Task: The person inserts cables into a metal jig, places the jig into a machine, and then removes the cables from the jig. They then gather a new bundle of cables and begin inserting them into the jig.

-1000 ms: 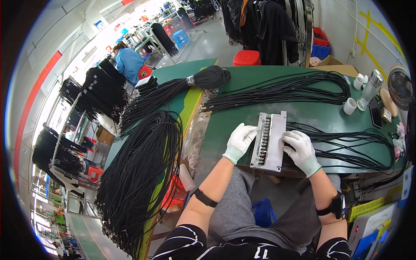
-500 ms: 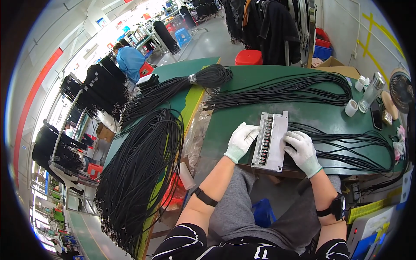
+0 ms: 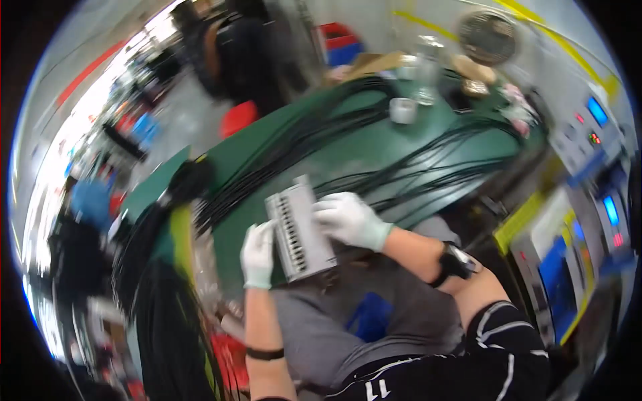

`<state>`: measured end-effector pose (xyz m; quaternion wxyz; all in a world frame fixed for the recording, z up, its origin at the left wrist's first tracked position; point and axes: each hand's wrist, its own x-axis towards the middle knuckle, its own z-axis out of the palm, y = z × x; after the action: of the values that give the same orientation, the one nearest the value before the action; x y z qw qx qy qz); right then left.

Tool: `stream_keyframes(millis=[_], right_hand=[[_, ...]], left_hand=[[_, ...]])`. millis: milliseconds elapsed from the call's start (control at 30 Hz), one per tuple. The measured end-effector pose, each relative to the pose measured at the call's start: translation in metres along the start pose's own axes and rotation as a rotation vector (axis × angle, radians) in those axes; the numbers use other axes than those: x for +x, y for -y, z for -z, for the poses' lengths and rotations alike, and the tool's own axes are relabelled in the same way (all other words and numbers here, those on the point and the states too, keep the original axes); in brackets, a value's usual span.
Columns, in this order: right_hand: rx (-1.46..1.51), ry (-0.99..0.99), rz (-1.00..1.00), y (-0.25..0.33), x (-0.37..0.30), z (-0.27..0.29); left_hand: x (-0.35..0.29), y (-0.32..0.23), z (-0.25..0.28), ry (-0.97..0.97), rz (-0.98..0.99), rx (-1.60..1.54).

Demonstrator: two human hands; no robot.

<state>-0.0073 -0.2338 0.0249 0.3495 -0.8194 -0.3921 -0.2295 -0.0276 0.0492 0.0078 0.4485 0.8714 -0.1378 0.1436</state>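
A flat silver metal fixture [image 3: 315, 237] with a row of dark slots holding small connector-like parts lies at the table's front edge, tilted. My left hand [image 3: 257, 255], in a white glove, has its fingers closed against the fixture's left edge, beside the slotted row. My right hand [image 3: 349, 220], gloved too, bends its fingers over the fixture's right side. Motion blur hides the fingertips, and any small part between them cannot be made out. Black cables [image 3: 428, 167] run off to the right from behind the fixture and my right hand.
More black cable bundles lie across the green table [image 3: 281, 212] and hang at the left [image 3: 167, 327]. At the far right stand a white roll [image 3: 403, 110], a clear bottle [image 3: 426, 73] and a fan [image 3: 488, 37]. Equipment with lit displays [image 3: 597, 111] is at the right. A red stool [image 3: 239, 119] stands behind the table.
The whole view has swung to the right and blurred, bringing the lit equipment into sight. Both hands remain at the fixture's two sides.
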Motion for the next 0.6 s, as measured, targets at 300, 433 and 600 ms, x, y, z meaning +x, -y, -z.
stream_keyframes(millis=[300, 433, 600], right_hand=[[0.035, -0.298, -0.287, 0.017, -0.036, 0.083], [-0.484, -0.359, -0.669, 0.017, -0.165, 0.228], [-0.954, -0.562, -1.534, 0.08, -0.44, 0.4]], left_hand=[[-0.002, 0.002, 0.012, 0.095, 0.07, -0.055], [0.005, 0.017, 0.012, 0.099, 0.15, -0.091], [0.008, 0.008, 0.012, 0.094, 0.157, -0.107]])
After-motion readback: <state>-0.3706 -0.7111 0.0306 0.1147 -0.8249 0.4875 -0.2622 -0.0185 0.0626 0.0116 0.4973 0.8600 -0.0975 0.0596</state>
